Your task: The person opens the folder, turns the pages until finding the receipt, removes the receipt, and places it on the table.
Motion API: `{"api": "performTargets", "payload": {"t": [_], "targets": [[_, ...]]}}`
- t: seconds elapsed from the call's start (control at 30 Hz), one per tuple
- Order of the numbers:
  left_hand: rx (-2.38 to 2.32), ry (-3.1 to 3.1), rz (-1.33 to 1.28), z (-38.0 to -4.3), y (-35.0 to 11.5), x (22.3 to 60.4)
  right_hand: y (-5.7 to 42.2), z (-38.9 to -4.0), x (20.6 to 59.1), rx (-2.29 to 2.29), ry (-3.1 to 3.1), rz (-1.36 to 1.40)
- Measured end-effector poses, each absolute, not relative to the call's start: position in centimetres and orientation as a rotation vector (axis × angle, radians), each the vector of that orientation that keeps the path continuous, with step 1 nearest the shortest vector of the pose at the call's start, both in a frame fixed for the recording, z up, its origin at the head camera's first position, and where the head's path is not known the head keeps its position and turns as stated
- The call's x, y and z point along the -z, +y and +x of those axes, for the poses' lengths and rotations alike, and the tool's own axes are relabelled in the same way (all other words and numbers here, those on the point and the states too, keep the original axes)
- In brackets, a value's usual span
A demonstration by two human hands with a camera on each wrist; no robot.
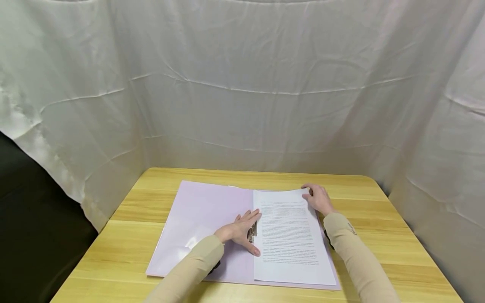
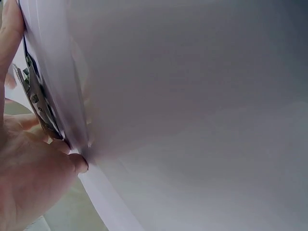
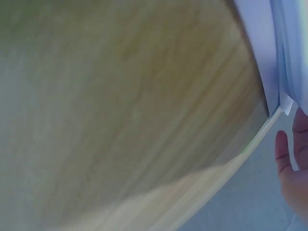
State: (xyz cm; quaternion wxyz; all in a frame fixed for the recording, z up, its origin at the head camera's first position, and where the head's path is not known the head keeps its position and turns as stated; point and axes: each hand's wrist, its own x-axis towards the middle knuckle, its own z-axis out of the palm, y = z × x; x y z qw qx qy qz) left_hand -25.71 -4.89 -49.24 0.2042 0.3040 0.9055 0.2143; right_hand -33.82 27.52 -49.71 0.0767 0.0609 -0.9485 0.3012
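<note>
A light purple clip folder [image 1: 212, 198] lies spread flat, its metal clip [image 1: 252, 232] near the fold. Printed paper [image 1: 289, 235] covers the folder's right side, its upper right corner slightly raised. My left hand [image 1: 239, 230] reaches over the clip with fingers spread, thumb and fingertips at the paper's left edge. In the left wrist view the clip [image 2: 38, 101] shows beside that hand [image 2: 33, 168]. My right hand [image 1: 319, 198] pinches the paper's upper right corner, thumb on the printed face. One finger of the right hand [image 3: 294, 163] goes behind the paper in the right wrist view.
The folder lies on a wooden table [image 1: 379, 235] with rounded far corners. Pale cloth [image 1: 265, 118] hangs behind the table and along its sides. Dark material [image 1: 34, 227] shows at the lower left.
</note>
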Motion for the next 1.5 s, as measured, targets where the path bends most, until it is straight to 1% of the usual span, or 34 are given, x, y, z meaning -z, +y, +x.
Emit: {"api": "performTargets", "payload": {"t": [0.53, 0.67, 0.8, 1.07, 1.33, 1.5], "targets": [[-0.604, 2.513, 0.858, -25.7, -5.1, 49.1, 27.8, -33.7, 49.8, -0.582, -2.750, 0.350], [-0.601, 2.517, 0.856, -25.8, -5.2, 49.2, 27.6, -33.7, 49.8, -0.559, -2.729, 0.363], [-0.605, 2.515, 0.863, -25.8, -5.2, 49.2, 27.3, -33.5, 49.6, -0.699, -2.707, 0.299], [-0.616, 2.515, 0.865, -25.9, -5.2, 49.1, 26.7, -33.1, 49.2, -1.116, -2.748, 0.048], [-0.715, 2.485, 0.860, -26.0, -5.4, 49.1, 27.2, -32.6, 49.0, -1.429, -2.809, -0.038], [-0.798, 2.458, 0.843, -26.4, -6.0, 48.5, 27.5, -32.0, 48.6, -1.580, -2.820, -0.020]]}}
